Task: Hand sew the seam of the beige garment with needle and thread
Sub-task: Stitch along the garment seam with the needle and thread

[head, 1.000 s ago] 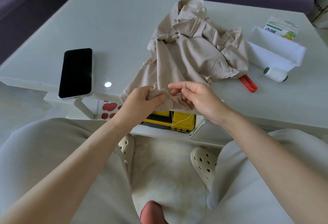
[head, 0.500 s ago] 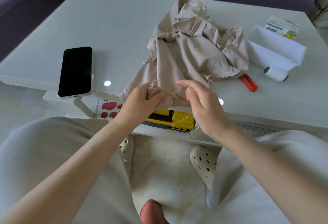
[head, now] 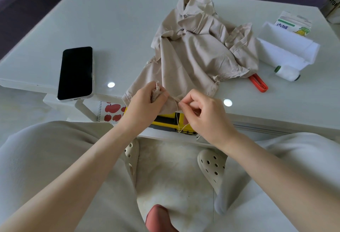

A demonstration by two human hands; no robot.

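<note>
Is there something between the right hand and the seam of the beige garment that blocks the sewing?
Nothing visible does. The right hand pinches the thread right at the hanging edge of the beige garment, which the left hand grips beside it. The thread only hangs below. The needle is too small to see.

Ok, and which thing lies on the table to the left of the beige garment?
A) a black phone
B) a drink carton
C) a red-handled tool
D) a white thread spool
A: the black phone lies flat on the table, apart from the beige garment and on its left side.
</note>
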